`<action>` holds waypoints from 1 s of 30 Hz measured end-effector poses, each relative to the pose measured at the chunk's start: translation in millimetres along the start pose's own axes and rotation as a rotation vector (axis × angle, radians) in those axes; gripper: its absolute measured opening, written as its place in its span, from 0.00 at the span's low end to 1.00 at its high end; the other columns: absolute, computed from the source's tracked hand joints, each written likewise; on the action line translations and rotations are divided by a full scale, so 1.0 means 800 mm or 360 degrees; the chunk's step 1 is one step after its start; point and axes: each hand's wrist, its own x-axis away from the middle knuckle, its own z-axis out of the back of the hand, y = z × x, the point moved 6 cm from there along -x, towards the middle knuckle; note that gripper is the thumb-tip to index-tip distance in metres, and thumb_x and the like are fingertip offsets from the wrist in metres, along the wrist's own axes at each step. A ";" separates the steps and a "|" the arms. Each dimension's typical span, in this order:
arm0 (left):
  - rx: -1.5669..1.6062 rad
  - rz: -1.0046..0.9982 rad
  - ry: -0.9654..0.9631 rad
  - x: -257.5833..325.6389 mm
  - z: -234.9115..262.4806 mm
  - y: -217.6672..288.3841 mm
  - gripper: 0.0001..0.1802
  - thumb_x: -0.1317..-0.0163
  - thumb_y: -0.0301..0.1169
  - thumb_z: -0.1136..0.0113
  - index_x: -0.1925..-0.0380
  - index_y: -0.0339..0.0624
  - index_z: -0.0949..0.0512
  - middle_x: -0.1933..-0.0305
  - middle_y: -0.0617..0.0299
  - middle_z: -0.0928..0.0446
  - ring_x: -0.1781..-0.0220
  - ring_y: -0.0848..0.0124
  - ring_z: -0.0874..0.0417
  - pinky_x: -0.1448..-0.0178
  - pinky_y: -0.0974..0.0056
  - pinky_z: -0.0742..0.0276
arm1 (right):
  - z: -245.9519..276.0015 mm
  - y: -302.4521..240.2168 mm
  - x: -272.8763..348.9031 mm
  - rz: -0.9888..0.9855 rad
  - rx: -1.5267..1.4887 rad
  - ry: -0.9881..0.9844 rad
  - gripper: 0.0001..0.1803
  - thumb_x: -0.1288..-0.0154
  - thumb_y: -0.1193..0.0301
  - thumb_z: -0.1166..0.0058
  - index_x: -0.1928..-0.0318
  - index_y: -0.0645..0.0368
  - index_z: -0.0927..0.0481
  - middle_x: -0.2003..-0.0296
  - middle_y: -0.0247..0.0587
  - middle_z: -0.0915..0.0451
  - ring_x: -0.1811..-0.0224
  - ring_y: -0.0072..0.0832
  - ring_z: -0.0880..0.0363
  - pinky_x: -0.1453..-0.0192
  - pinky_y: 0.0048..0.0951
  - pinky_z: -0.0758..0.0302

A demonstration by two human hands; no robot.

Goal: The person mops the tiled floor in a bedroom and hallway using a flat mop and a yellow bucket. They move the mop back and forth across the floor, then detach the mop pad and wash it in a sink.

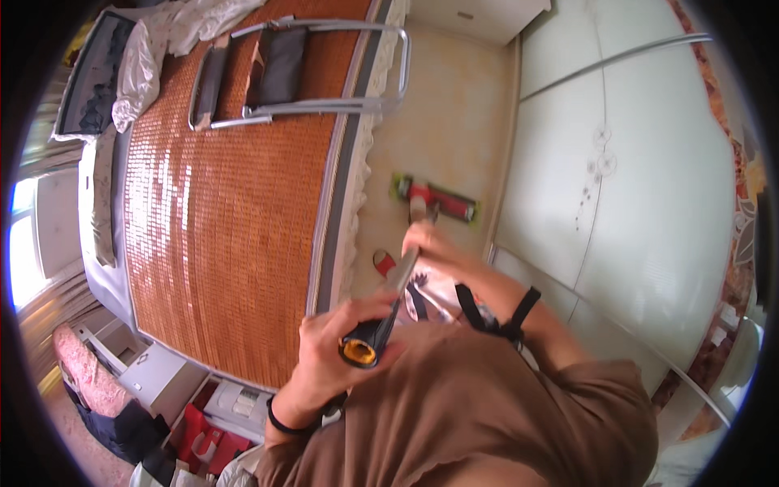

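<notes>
A floor mop (450,204) with a wide red and dark head edged in green rests on the pale floor in front of me. Its pole rises toward my body. Near the top, my left hand (324,337) is wrapped round the black grip, whose yellow-rimmed end faces up. Lower down the pole, my right hand (428,243) is closed round it, its fingers partly blurred. Below that hand the pole is mostly hidden. A red slipper (384,262) shows on the floor just left of the pole.
On the left is a bed with a brown woven mat (235,211) and a ruffled skirt. A metal-framed folding chair (324,105) lies on it, overhanging the floor. Pale sliding wardrobe doors (625,162) line the right; a white cabinet (479,18) stands ahead. Drawers (162,377) sit at lower left.
</notes>
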 end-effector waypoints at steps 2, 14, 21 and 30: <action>-0.0037 0.0048 0.0007 -0.001 0.000 -0.004 0.20 0.59 0.25 0.27 0.65 0.36 0.23 0.57 0.49 0.18 0.59 0.64 0.14 0.55 0.66 0.20 | 0.014 0.007 -0.004 -0.0108 -0.0097 0.0239 0.05 0.54 0.71 0.42 0.73 0.51 0.23 0.74 0.38 0.24 0.65 0.38 0.24 0.62 0.37 0.28; -0.0046 0.0181 0.0039 -0.016 0.000 0.005 0.19 0.59 0.25 0.30 0.63 0.37 0.23 0.56 0.49 0.18 0.59 0.64 0.14 0.54 0.66 0.20 | 0.020 -0.003 -0.001 -0.0044 -0.0289 0.0042 0.06 0.50 0.69 0.44 0.72 0.56 0.25 0.69 0.43 0.24 0.64 0.41 0.25 0.58 0.39 0.29; -0.0025 0.0302 0.0051 -0.013 0.002 -0.002 0.19 0.59 0.25 0.29 0.64 0.35 0.23 0.55 0.47 0.19 0.56 0.62 0.15 0.52 0.64 0.20 | 0.019 -0.003 0.000 -0.0207 -0.0082 0.0004 0.05 0.51 0.72 0.44 0.74 0.56 0.27 0.73 0.42 0.27 0.65 0.42 0.27 0.60 0.39 0.30; -0.0166 0.0062 0.0000 -0.024 0.004 0.000 0.23 0.59 0.27 0.26 0.61 0.37 0.25 0.53 0.50 0.19 0.62 0.62 0.14 0.63 0.67 0.18 | 0.023 -0.004 -0.010 -0.0292 -0.0198 -0.0039 0.05 0.50 0.72 0.46 0.73 0.58 0.27 0.73 0.42 0.27 0.60 0.41 0.26 0.55 0.39 0.30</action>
